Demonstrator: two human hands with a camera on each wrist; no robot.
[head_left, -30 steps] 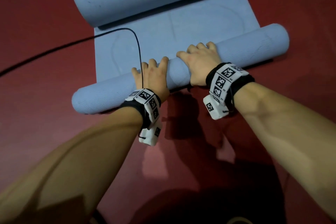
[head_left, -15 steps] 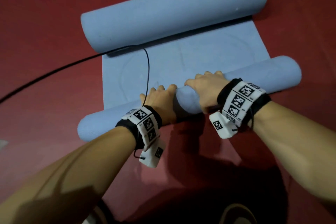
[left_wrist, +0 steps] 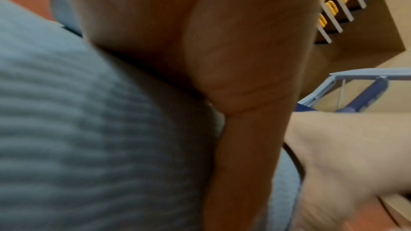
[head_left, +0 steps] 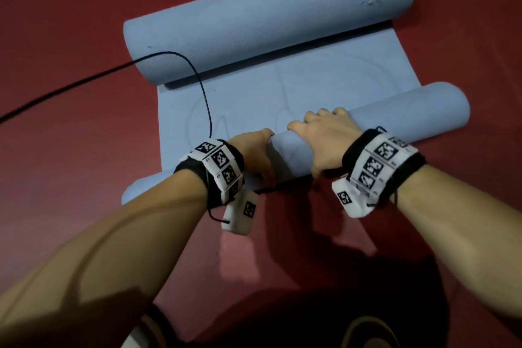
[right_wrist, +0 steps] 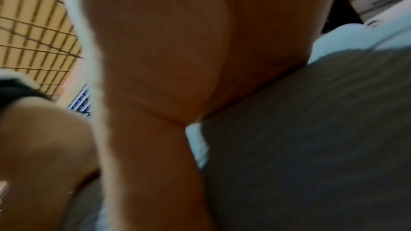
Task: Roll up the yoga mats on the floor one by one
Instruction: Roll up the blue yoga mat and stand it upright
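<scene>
A light blue yoga mat lies on the red floor with a roll at each end. The thick far roll (head_left: 268, 28) lies across the top, and a flat stretch (head_left: 282, 87) joins it to the thinner near roll (head_left: 395, 118). My left hand (head_left: 254, 155) and right hand (head_left: 322, 138) sit side by side on the middle of the near roll. Their fingers curl over its top and the thumbs lie on its near side. In the wrist views each palm (left_wrist: 222, 41) (right_wrist: 166, 50) presses against the ribbed mat (left_wrist: 89, 129) (right_wrist: 311, 138).
A black cable (head_left: 84, 82) runs in from the left over the floor, crosses the far roll's left end and the flat stretch, and reaches my left wrist. Red floor (head_left: 70, 164) surrounds the mat. My knees are at the bottom edge.
Both hands have slid back toward me over the near roll, and the fingers, spread on top before, now curl round it. The mat sits lower in the head view.
</scene>
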